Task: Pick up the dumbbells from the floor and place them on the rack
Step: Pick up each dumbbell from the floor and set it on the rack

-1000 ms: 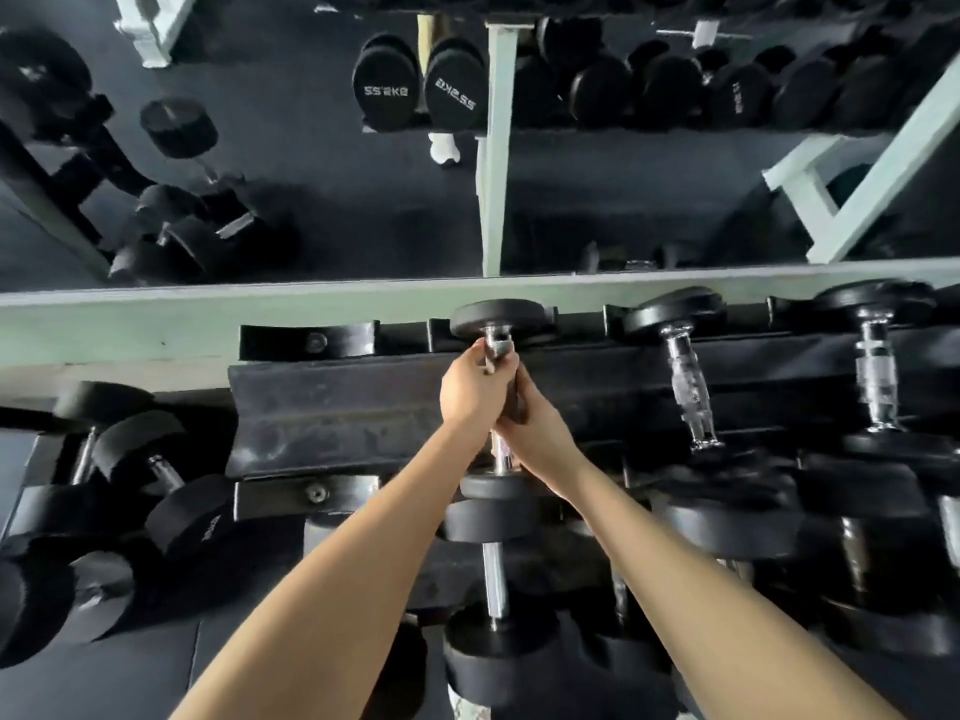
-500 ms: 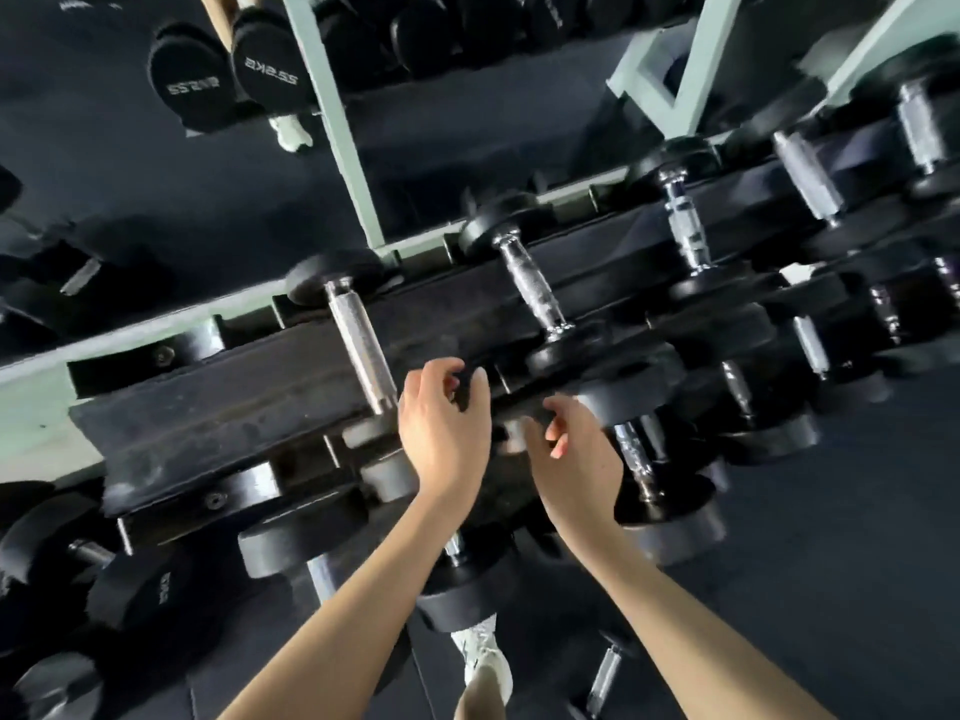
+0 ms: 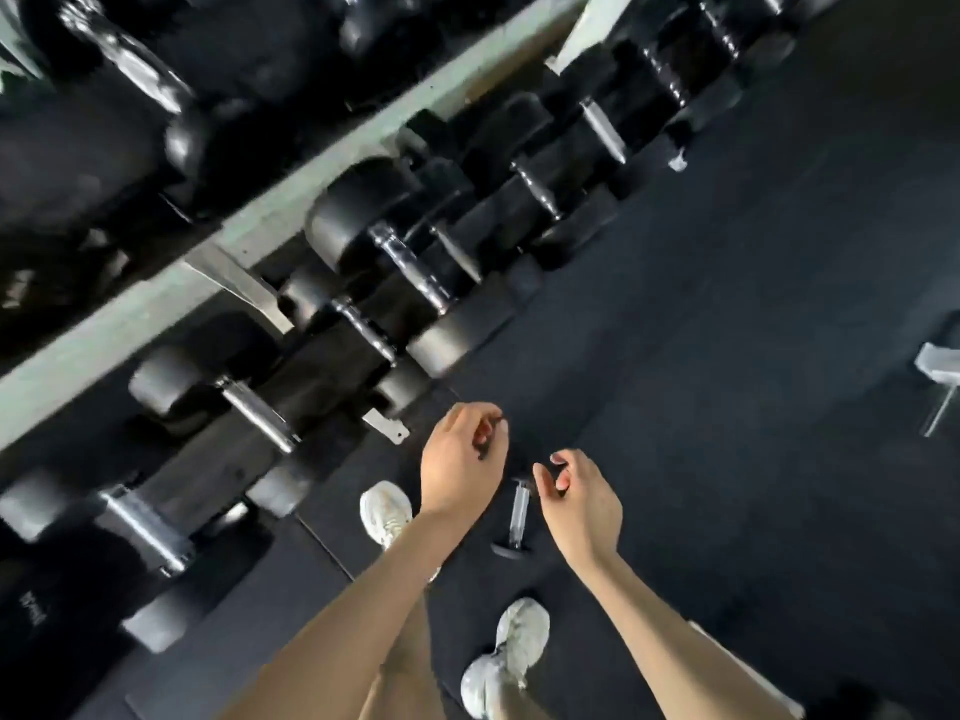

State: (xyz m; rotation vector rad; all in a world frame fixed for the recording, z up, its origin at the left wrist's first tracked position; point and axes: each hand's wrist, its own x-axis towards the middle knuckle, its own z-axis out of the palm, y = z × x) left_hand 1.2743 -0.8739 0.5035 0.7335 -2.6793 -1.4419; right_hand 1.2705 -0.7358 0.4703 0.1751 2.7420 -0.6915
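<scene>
A small dumbbell (image 3: 517, 517) with a chrome handle and black ends lies on the dark floor between my two hands, partly hidden by my right hand. My left hand (image 3: 460, 462) hovers above and to its left, fingers loosely curled, holding nothing. My right hand (image 3: 579, 504) hovers just right of the dumbbell, fingers apart and empty. The rack (image 3: 270, 226), a pale green frame with black cradles, runs diagonally across the upper left and carries several black dumbbells (image 3: 384, 267).
My two white shoes (image 3: 387, 511) (image 3: 511, 652) stand on the black rubber floor (image 3: 727, 356) below the hands. A grey metal bench foot (image 3: 937, 376) shows at the right edge. More dumbbells fill the rack's lower tier at the left.
Both hands let go of the dumbbell set on the rack and drew back. My view swung down and right from the rack to the floor, where a small dumbbell lies.
</scene>
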